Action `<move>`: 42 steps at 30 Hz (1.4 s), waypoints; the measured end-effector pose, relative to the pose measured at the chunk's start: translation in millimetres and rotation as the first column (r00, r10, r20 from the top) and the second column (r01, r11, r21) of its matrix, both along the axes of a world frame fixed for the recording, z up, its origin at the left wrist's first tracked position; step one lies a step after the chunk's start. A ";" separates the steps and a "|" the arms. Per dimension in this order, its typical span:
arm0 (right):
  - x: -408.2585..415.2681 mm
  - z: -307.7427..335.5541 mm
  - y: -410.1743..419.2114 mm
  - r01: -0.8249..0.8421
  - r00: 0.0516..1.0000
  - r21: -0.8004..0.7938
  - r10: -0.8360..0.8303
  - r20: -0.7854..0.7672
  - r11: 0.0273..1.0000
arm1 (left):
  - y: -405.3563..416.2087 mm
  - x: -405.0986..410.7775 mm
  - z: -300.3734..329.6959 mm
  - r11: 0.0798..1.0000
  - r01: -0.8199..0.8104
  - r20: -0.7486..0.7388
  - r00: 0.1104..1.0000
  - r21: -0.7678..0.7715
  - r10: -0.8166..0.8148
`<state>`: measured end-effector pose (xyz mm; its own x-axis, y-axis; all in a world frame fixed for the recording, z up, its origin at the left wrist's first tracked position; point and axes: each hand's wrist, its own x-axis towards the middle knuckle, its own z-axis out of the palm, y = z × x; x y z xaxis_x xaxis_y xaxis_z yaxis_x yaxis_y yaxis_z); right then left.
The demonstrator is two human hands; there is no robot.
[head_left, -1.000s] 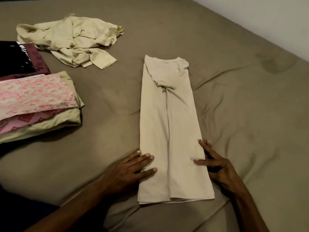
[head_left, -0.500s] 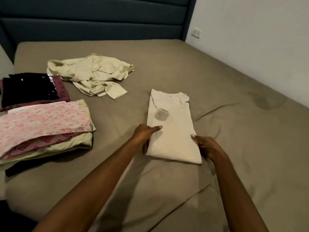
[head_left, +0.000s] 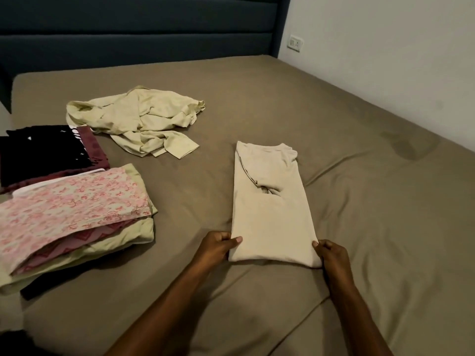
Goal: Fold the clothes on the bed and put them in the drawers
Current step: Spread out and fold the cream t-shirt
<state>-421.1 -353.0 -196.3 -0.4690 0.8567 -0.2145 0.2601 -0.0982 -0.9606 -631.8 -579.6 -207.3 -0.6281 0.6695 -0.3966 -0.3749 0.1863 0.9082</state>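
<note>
Beige shirt (head_left: 270,209) is lying folded into a long narrow strip about mid-bed (head_left: 359,227), long axis running from the near edge of the bed up toward the headboard (head_left: 138,29), collar end pointing at the headboard. The near end is doubled over into a soft fold, and that's where both hands are. Left hand (head_left: 216,249) has its grip pinched on the shirt's near left corner, thumb on top; right hand (head_left: 332,255) is pinching the near right corner, fingers curled around the edge.

Around the shirt: off to its left, closer to the headboard, there's a crumpled pale yellow-green top (head_left: 138,122), not folded, well apart from the shirt. Further left of the shirt, at the bed's edge, sits a stack of folded clothes (head_left: 74,222) with a pink floral piece on top and pale green stuff under it. Just behind that stack, toward the headboard, a black folded item (head_left: 43,152) on a maroon one; it has some white print on it but it's too small to read.

Right of the shirt the sheet is wrinkled, with a darker patch (head_left: 408,147) near the wall (head_left: 385,47). A white socket (head_left: 295,43) is on the wall beside the headboard. Nothing lies between the hands and the shirt.
</note>
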 end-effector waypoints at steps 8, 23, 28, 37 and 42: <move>36.6 -13.6 -62.7 0.082 0.996 0.111 -0.085 0.028 0.990 | -63.7 29.4 2.1 0.999 0.040 0.005 0.999 -0.031 -0.040; 107.0 1.2 -153.1 0.088 0.995 0.159 -0.093 0.024 0.983 | -145.0 92.2 -7.4 0.972 0.108 -0.036 0.992 -0.211 -0.118; 119.4 -0.3 -166.2 0.087 0.992 0.229 -0.106 0.071 0.969 | -151.4 93.8 -9.9 0.966 0.104 -0.046 0.992 -0.235 -0.118; 127.7 -3.8 -172.5 0.031 0.980 0.308 -0.089 0.177 0.951 | -164.0 113.3 -4.5 0.935 0.005 -0.208 0.975 -0.354 -0.084; 108.5 14.1 -161.4 -0.119 0.803 0.740 -0.374 0.464 0.662 | -152.6 116.5 14.1 0.915 -0.261 -0.902 0.385 -0.307 -0.193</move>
<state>-312.5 -514.4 -182.3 -0.3537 0.8818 0.3121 0.7815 0.4619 -0.4195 -515.2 -732.2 -193.2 -0.7680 0.5932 0.2413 0.6105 0.5643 0.5557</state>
